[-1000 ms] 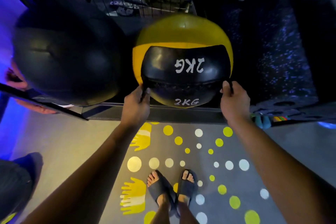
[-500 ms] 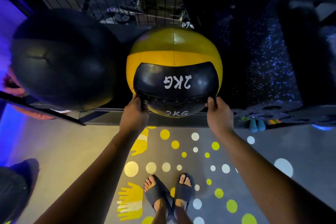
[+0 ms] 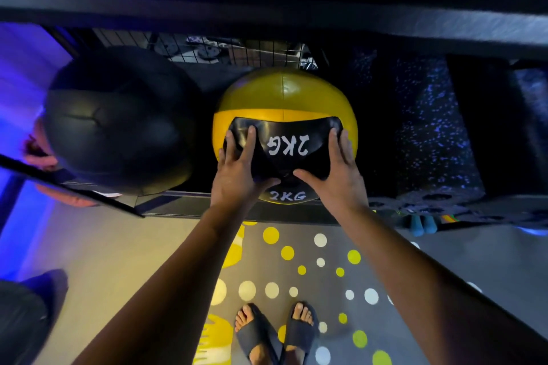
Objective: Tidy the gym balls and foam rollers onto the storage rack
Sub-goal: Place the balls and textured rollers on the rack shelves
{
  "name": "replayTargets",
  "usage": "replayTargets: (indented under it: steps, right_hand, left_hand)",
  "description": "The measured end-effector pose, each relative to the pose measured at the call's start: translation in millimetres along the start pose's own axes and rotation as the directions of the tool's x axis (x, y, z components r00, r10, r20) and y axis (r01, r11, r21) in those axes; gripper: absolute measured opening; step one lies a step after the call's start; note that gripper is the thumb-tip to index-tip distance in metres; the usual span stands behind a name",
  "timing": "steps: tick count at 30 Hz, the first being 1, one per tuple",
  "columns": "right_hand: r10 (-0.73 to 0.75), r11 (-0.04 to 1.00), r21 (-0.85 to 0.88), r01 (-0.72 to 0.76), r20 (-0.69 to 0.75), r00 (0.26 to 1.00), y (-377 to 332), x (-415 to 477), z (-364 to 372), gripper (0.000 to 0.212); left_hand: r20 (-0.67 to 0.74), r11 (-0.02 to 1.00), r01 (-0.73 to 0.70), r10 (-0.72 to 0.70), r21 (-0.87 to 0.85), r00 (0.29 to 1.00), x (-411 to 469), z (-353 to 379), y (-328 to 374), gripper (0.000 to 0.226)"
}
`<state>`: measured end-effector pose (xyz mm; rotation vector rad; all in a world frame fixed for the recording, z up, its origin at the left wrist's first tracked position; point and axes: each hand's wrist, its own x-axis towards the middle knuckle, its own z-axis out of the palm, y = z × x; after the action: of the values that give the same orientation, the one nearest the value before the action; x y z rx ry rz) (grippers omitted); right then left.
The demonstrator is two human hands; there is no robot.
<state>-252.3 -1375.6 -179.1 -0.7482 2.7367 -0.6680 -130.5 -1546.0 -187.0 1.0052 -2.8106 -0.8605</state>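
A yellow and black medicine ball (image 3: pixel 284 98) marked "2KG" sits on the storage rack's shelf (image 3: pixel 184 208), just behind its front rail. My left hand (image 3: pixel 240 169) and my right hand (image 3: pixel 335 175) lie on the ball's black front panel. Their fingers are spread over it and the thumbs nearly meet below the lettering. A larger black ball (image 3: pixel 118 127) rests on the same shelf, close to the left of the yellow ball.
A dark upper shelf beam (image 3: pixel 267 18) hangs over the balls, with wire mesh (image 3: pixel 225 50) behind. Dark speckled mats (image 3: pixel 430 133) fill the shelf's right side. Another person's hand (image 3: pixel 38 154) shows behind the black ball. My sandalled feet (image 3: pixel 275 332) stand on the dotted floor.
Both hands have slid from the ball's lower sides up onto its black front panel and closer together. The ball sits further back on the shelf.
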Motion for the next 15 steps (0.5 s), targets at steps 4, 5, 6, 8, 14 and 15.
replayTargets:
  steps: [4, 5, 6, 8, 14, 15]
  right_hand:
    - [-0.001, 0.999, -0.032, 0.001, 0.000, 1.000, -3.1, -4.8, -2.8, 0.113]
    - [0.001, 0.999, -0.039, -0.001, 0.002, 1.000, -4.0, -6.1, -2.8, 0.113]
    - [0.013, 0.998, -0.054, -0.012, 0.009, 1.000, -5.5, -7.2, -2.7, 0.113]
    - [0.052, 0.992, -0.116, -0.051, 0.008, 0.999, -9.5, -9.6, -0.6, 0.111]
    - [-0.273, 0.933, -0.293, 0.211, -0.190, 0.943, -58.6, -34.1, 15.3, 0.070]
    - [-0.351, 0.917, -0.270, 0.292, -0.204, 0.914, -75.8, -35.3, 22.2, 0.059]
  left_hand:
    - [0.014, 1.000, 0.014, -0.014, 0.012, 1.000, -2.7, 0.0, 0.1, 0.121]
    - [0.009, 1.000, 0.008, -0.008, 0.017, 1.000, -3.4, 0.6, -0.8, 0.121]
    - [0.003, 1.000, 0.005, -0.005, 0.025, 1.000, -3.8, 1.0, -2.3, 0.121]
    - [0.014, 1.000, 0.000, 0.000, 0.021, 1.000, -4.8, 1.4, -6.4, 0.121]
    - [-0.171, 0.930, -0.175, 0.124, -0.324, 0.977, -14.8, -40.6, -51.5, 0.065]
    - [-0.283, 0.924, -0.176, 0.077, -0.341, 0.956, -19.3, -53.9, -67.2, 0.053]
